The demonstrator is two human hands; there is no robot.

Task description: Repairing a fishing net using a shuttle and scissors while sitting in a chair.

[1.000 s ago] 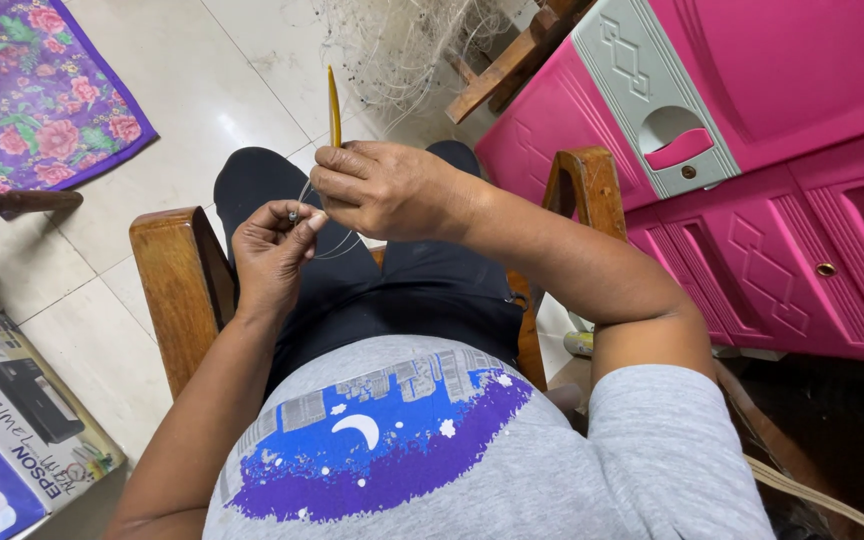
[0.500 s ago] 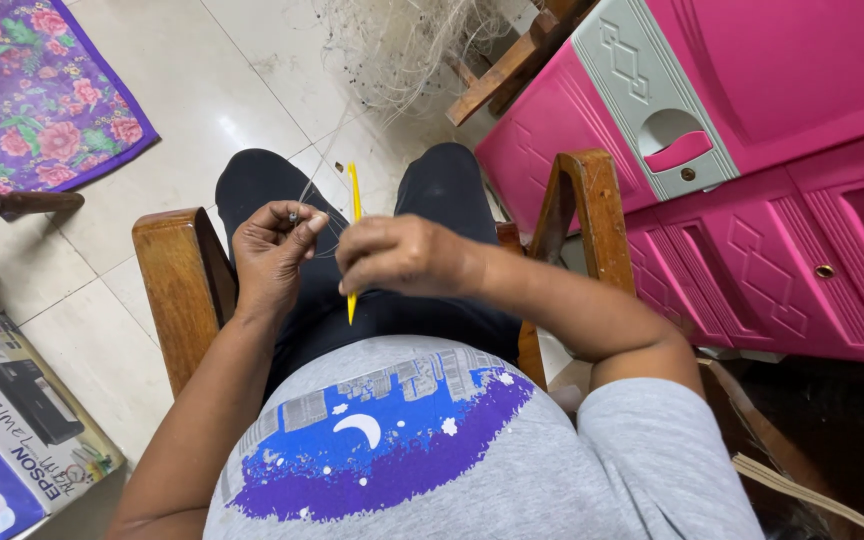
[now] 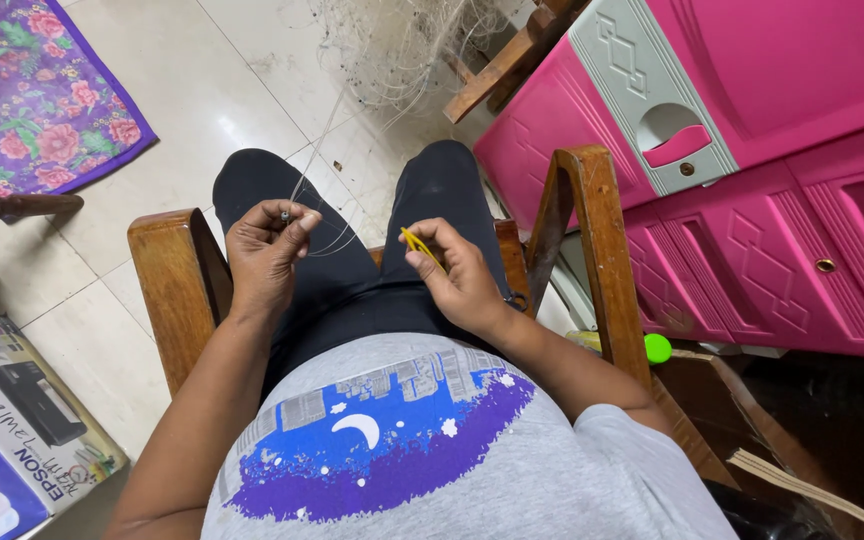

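I sit in a wooden armchair with my legs in dark trousers. My left hand pinches a small metal bead or sinker and thin clear line above my left thigh. The line runs up to a tangled fishing net on the floor ahead. My right hand is over my right thigh and grips a slim yellow netting needle, its tip pointing left toward the other hand. The two hands are about a hand's width apart.
A pink plastic drawer cabinet stands close on the right. The chair's right arm rises beside my right wrist. A floral purple mat lies far left, a printer box near left, a green ball lower right.
My right hand dropped from beside the left hand, where the needle stood upright, down and to the right over my thigh. The needle now lies low and slanted. The left hand stayed put.
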